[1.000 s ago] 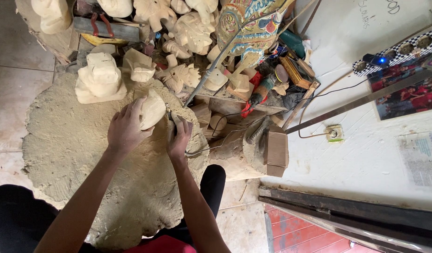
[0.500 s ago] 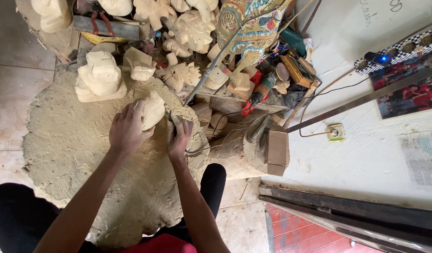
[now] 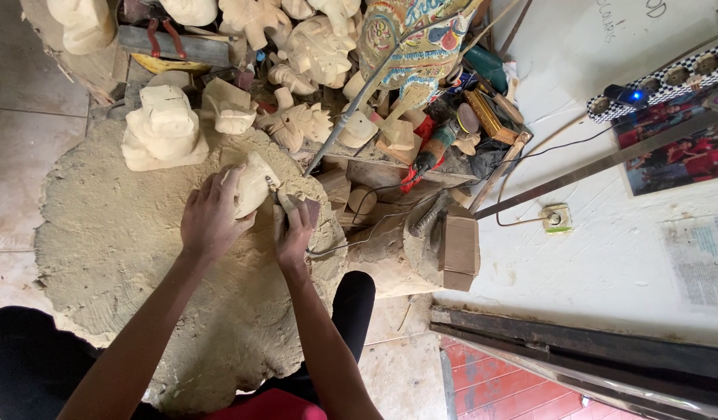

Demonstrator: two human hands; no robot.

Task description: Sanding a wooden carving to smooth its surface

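My left hand point(image 3: 210, 218) grips a pale, rough-cut wooden carving point(image 3: 254, 183) and presses it onto a big round wooden chopping block point(image 3: 118, 249) dusted with sawdust. My right hand point(image 3: 295, 230) sits just right of the carving, closed around a small carving tool point(image 3: 280, 204) whose metal tip touches the wood. Both forearms reach up from the bottom of the view, over my dark trousers.
A blocky unfinished carving point(image 3: 163, 128) and a smaller one point(image 3: 228, 107) stand at the block's far edge. Behind them lie several pale carved figures point(image 3: 312, 47), a colourful painted mask point(image 3: 421, 39), tools and a power drill point(image 3: 429, 155). A wall socket point(image 3: 555, 218) and cable are to the right.
My hands and the carving have stayed in nearly the same place; the right hand with the tool has shifted only slightly against the wood.
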